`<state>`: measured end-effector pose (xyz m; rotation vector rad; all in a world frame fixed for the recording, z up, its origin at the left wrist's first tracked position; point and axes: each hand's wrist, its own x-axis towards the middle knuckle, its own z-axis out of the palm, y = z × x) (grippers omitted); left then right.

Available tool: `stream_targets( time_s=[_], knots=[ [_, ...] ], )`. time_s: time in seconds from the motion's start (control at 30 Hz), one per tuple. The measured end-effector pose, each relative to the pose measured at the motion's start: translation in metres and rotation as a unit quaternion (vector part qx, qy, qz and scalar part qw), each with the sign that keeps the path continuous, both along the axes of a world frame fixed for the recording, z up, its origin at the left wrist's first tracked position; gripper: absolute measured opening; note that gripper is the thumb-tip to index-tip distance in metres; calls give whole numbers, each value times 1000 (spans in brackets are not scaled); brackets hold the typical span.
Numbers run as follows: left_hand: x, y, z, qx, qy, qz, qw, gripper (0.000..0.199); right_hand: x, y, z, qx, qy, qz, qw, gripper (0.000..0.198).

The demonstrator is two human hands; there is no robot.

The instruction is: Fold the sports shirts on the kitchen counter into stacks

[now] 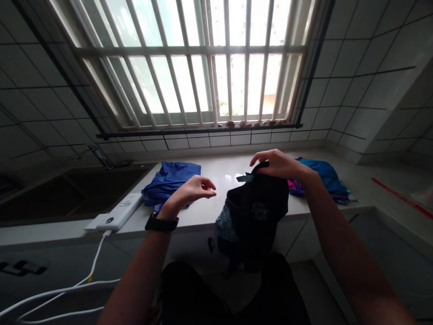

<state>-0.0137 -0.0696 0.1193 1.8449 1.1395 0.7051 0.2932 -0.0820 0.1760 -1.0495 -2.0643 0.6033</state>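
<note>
Dark cloth article (257, 214), garment or bag not certain, with a small grey print and a paler blue patterned panel on its 9 o'clock side, hanging at the near edge of the counter (218, 169); contact with that edge cannot be told; clock centred on the article, 12 toward the window (209, 67). Long axis upright, running roughly from 1 to 7 o'clock. Right hand (280, 163), at 1 o'clock, the nearer of the two: fingers clamped on the upper edge by a dark loop, the body of the article falling away toward 7 o'clock beneath them. Pale green tag (245, 178), jutting toward 9 o'clock from that gripped edge, on the side facing the left hand. Left hand (194, 189), at 10 o'clock, well apart from the cloth: fingers curled, tips near each other with a gap, nothing seen between; the article lies toward its 3 to 4 o'clock; black watch (161, 222) at the wrist. Blue cloth (176, 178), folded, just beyond the left hand at 10. Turquoise and purple cloth (323, 174), at 2, partly behind the right forearm. White device (123, 210), at 9, cable attached. Sink (144, 169), farther out toward 9 to 10. Red strip (402, 197), at 3
</note>
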Motion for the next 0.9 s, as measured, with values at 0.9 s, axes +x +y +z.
stream_targets(
  time_s=[0.9],
  knots=[
    [10,129,21,50,-108,211,970,61,-9,114,-3,-151,-58,-378,912,52]
  ],
)
